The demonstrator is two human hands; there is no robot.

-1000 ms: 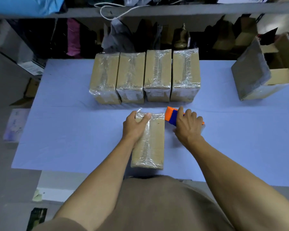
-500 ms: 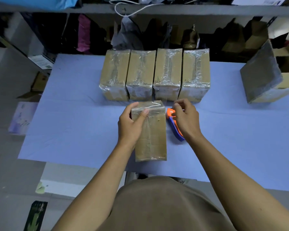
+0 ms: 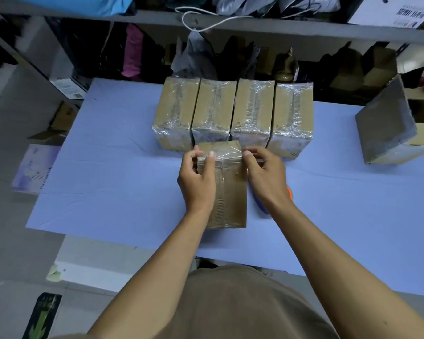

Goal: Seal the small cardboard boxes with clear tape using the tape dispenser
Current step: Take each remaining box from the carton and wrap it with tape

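Note:
A small cardboard box (image 3: 230, 192) wrapped in clear tape lies lengthwise on the blue table (image 3: 108, 172), its far end raised toward a row of taped boxes. My left hand (image 3: 197, 182) grips the box's far left corner, thumb and fingers curled round it. My right hand (image 3: 266, 177) holds the far right edge with curled fingers. The orange and blue tape dispenser (image 3: 288, 195) lies on the table under my right wrist, mostly hidden.
Several taped boxes (image 3: 233, 113) stand side by side at the table's far middle. A larger open carton (image 3: 389, 123) sits at the right. Cluttered shelves run behind the table. Loose items lie on the floor at the left.
My right hand let go of the tape dispenser and moved onto the box's far right edge. The box slid away from me toward the row, and its far end lifted.

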